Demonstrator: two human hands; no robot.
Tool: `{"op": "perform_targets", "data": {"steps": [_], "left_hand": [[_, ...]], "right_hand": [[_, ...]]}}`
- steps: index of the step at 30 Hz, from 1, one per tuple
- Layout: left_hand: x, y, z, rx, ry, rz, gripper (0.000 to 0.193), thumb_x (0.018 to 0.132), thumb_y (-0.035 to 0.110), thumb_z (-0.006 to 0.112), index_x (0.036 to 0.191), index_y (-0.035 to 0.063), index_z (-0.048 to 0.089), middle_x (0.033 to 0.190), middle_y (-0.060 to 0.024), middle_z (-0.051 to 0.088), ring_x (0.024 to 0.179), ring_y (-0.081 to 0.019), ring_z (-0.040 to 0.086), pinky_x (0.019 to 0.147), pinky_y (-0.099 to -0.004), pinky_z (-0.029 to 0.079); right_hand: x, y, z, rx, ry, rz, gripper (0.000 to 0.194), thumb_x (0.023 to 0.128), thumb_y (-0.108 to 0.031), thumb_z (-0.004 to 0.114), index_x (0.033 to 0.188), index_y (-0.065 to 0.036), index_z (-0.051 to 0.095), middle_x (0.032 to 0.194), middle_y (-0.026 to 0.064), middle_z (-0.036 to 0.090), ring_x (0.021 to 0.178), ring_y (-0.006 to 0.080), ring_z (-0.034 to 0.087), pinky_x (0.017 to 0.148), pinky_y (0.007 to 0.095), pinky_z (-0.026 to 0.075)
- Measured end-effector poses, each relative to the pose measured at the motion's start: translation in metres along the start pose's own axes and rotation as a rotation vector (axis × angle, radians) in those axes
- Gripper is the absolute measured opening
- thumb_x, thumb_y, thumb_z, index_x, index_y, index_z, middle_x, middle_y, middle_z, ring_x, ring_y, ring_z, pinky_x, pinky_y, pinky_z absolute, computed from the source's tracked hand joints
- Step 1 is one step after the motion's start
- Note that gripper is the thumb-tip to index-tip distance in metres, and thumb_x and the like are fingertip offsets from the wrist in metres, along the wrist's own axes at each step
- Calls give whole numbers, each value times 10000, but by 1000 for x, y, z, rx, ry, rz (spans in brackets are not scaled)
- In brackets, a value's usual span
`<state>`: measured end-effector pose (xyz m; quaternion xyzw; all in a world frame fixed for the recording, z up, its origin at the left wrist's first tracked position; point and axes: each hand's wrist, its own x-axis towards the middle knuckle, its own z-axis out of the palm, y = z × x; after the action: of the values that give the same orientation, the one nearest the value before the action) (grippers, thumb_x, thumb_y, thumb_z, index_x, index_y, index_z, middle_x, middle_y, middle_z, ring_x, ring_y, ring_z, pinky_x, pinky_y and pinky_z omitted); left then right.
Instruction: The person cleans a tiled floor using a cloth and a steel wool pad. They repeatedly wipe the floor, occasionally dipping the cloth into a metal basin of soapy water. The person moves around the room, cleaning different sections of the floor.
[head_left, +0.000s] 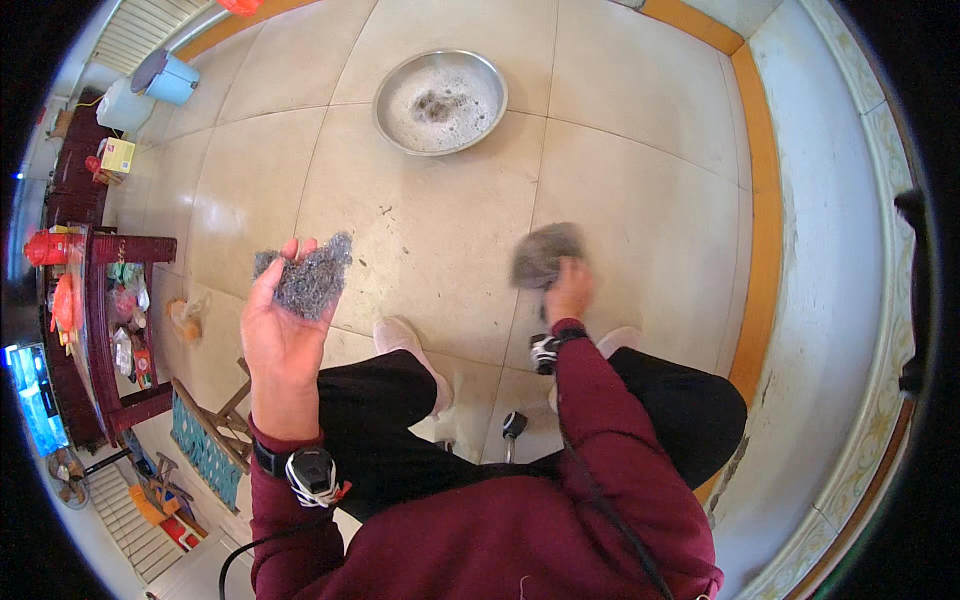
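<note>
My left hand (283, 360), palm up, holds a grey mesh scouring pad (311, 286) that looks like steel wool. The pad lies across the palm, with the thumb and fingertips curled over it. My right hand (571, 291) grips a grey-brown fibrous pad or cloth (544, 259) above the floor; motion blur leaves its exact kind unclear. Beyond both hands stands a round metal basin (384, 120). White suds (424, 82) cover the water inside it, with a dark clump (439, 106) in the middle.
Dark bits (385, 211) lie scattered on the tiled floor (435, 270). A wooden table (131, 247) with bagged goods and a folding stool (206, 435) are at the left. A light blue bucket (172, 79) stands far left. A white wall (817, 187) runs along the right.
</note>
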<state>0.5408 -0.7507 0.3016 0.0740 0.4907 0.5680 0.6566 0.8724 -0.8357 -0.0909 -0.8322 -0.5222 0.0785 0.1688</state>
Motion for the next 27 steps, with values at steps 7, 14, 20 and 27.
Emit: {"op": "perform_targets", "data": {"steps": [7, 14, 20, 27], "left_hand": [[-14, -8, 8, 32, -159, -31, 304, 975, 227, 535, 1224, 60, 587, 1178, -84, 650, 1084, -262, 623, 900, -431, 532], [4, -9, 15, 16, -2, -48, 330, 972, 223, 546, 1255, 55, 560, 1192, -101, 633, 1111, -262, 605, 922, -439, 521], [4, -2, 9, 33, 82, -45, 328, 980, 217, 527, 1263, 53, 552, 1183, -108, 626, 1091, -273, 610, 914, -451, 521], [-6, 10, 11, -62, 98, -53, 314, 974, 190, 504, 1241, 30, 547, 1091, -122, 636, 965, -308, 656, 755, -454, 599]], "right_hand": [[49, 7, -2, -196, -120, 544, 576, 855, -181, 592, 1412, -206, 449, 1486, 174, 359, 1279, 426, 417, 983, 549, 436], [13, -126, 46, -77, -454, -472, 434, 848, -148, 548, 1274, -222, 585, 1427, 98, 450, 1276, 375, 426, 912, 531, 459], [40, -58, 35, 140, -22, -149, 383, 745, -39, 635, 1124, -87, 617, 1281, 123, 569, 1178, 368, 516, 978, 464, 425], [130, 8, 26, -256, 66, 507, 483, 892, -220, 610, 1360, -177, 496, 1388, 173, 463, 1206, 391, 474, 970, 518, 436]]}}
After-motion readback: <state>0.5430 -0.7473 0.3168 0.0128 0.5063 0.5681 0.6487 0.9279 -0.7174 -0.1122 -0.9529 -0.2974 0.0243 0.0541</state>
